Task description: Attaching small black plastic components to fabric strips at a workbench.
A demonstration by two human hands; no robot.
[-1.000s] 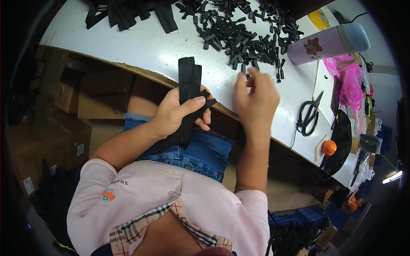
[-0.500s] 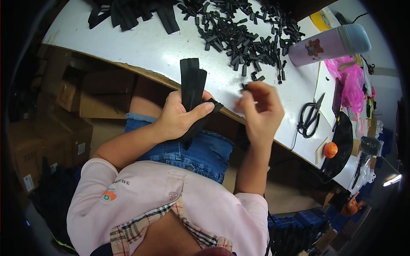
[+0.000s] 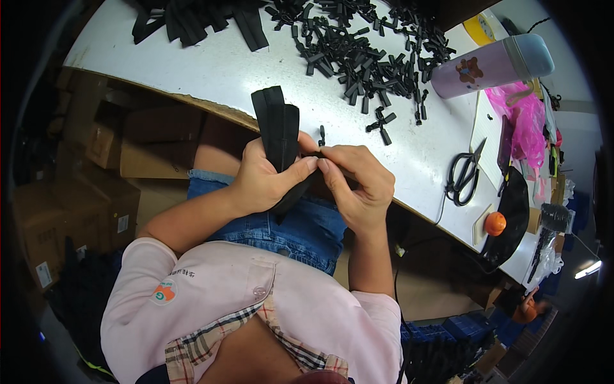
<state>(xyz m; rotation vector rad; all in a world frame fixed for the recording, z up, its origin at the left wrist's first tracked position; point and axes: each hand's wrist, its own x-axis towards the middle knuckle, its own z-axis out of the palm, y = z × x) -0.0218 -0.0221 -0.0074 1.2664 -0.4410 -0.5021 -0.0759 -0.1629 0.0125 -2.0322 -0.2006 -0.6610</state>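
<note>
Right hand [image 3: 363, 184] just met left hand [image 3: 263, 181] at its 3 o'clock, pinching a black pull [image 3: 322, 135]; left's still gripping black strips [image 3: 279, 131].

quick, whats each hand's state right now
Left hand: closed, holding black strips.
Right hand: closed, apparently pinching a small black piece.

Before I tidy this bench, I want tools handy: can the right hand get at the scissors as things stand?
Probably yes: the scissors lie uncovered on the table, nothing standing between them and the right hand, though it would likely have to leave the black strips first.
</note>
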